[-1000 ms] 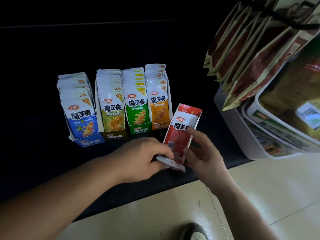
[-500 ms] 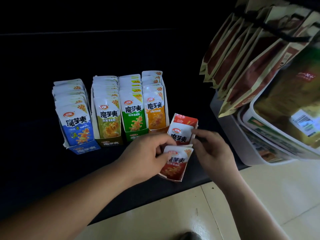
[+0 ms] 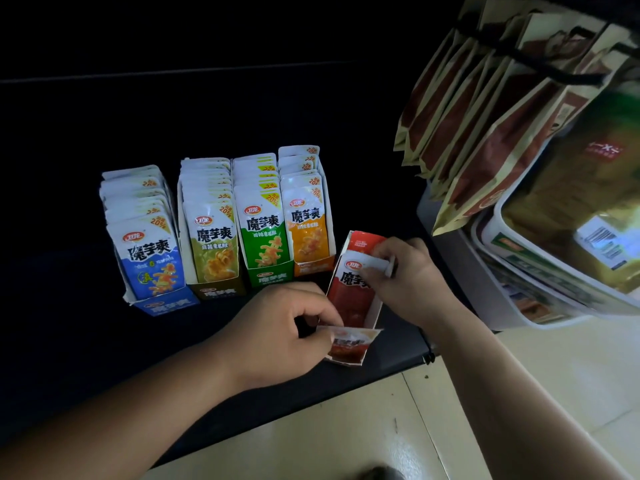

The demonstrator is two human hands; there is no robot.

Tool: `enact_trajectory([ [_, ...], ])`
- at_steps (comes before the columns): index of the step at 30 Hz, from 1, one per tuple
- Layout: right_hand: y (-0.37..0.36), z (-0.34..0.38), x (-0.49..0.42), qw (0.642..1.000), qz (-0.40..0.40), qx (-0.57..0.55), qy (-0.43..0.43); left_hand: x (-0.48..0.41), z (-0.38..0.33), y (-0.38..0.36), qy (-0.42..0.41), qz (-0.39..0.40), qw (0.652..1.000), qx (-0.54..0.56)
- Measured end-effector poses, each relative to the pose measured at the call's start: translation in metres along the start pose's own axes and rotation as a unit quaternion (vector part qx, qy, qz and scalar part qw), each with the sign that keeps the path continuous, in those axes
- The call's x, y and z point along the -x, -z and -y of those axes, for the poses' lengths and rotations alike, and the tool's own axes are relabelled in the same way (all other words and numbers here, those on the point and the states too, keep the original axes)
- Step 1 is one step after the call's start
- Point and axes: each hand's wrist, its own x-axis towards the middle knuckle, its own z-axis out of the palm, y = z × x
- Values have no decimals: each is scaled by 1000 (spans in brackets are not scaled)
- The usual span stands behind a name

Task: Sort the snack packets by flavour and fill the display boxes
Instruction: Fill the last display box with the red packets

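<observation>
The red display box [image 3: 372, 311] stands at the front edge of the black shelf, right of the four filled boxes. A red packet [image 3: 349, 292] stands inside it. My right hand [image 3: 407, 277] pinches the white top edge of that packet. My left hand [image 3: 277, 329] pinches a second red packet [image 3: 348, 346], which lies tilted at the box's front end. The blue box [image 3: 166, 303], olive box [image 3: 218, 291], green box [image 3: 270, 277] and orange box [image 3: 311, 268] stand in a row, each full of upright packets of its own colour.
Brown snack bags [image 3: 485, 133] hang from a black hook at the upper right. Below them white bins [image 3: 512, 306] hold larger packages. The black shelf's front edge [image 3: 381, 379] meets a pale tiled floor [image 3: 381, 438].
My left hand lowered its red packet from upright to tilted at the box's front. My right hand shifted onto the top edge of the packet standing in the box.
</observation>
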Motion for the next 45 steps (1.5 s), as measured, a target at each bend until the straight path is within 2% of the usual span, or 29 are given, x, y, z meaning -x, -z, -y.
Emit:
enact_trajectory([
  [2,0,2,2,1000,-2,-4,15,2,0,-1,4,11,1000,-3],
  [6,9,9,17,988,-121,1,99,2,1,-1,17,6,1000,16],
  [11,23,5,53,992,-32,-92,84,0,-4,0,79,-19,990,113],
  [13,24,8,63,988,1,-139,74,-2,-3,-4,112,-22,987,110],
  [18,24,25,72,971,-27,-238,14,-2,-6,-11,92,17,991,93],
  [24,8,30,65,979,-85,-186,-2,-2,-6,-14,56,34,997,37],
  [27,16,31,60,982,-108,-152,25,1,-3,-14,71,-25,997,4],
  [29,22,33,57,979,-84,-183,22,1,-1,-10,88,-80,993,-17],
  [31,24,34,55,971,-24,-238,14,-1,-1,-6,68,-97,993,-21],
  [34,24,34,57,957,70,-279,28,-4,-8,-6,29,-57,998,10],
  [36,23,29,56,957,45,-284,41,-5,-8,-9,18,-37,998,40],
  [37,23,26,53,965,-5,-257,44,-4,-6,-10,19,-34,998,45],
  [39,21,16,38,985,-97,-126,65,-2,-4,-10,21,-33,998,44],
  [41,16,11,19,991,-105,11,81,-1,-2,-9,23,-29,998,43],
  [45,-3,10,0,982,-113,88,126,0,0,-7,18,-35,999,37],
])
